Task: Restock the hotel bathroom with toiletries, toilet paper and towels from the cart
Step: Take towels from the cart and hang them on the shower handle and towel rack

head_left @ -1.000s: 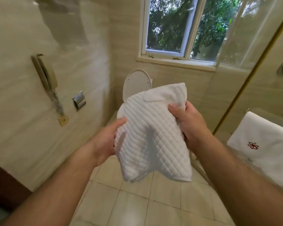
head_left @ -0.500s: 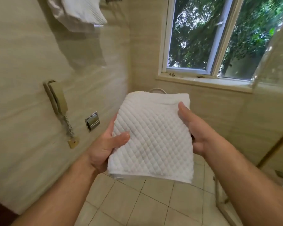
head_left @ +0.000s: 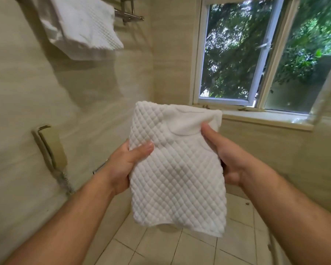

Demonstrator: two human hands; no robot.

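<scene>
Both hands, left and right, grip the folded towel by its sides; it looks soft, light and floppy.

Quilted cloth, glossy stone.
White towel is looking soft and waffle-textured; wall is gleaming polished; rack is shining chrome.

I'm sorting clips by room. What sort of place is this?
Probably a hotel bathroom: a hung towel on a metal rack, a wall phone, tiled floor; the left hand and right hand grip a folded towel.
</scene>
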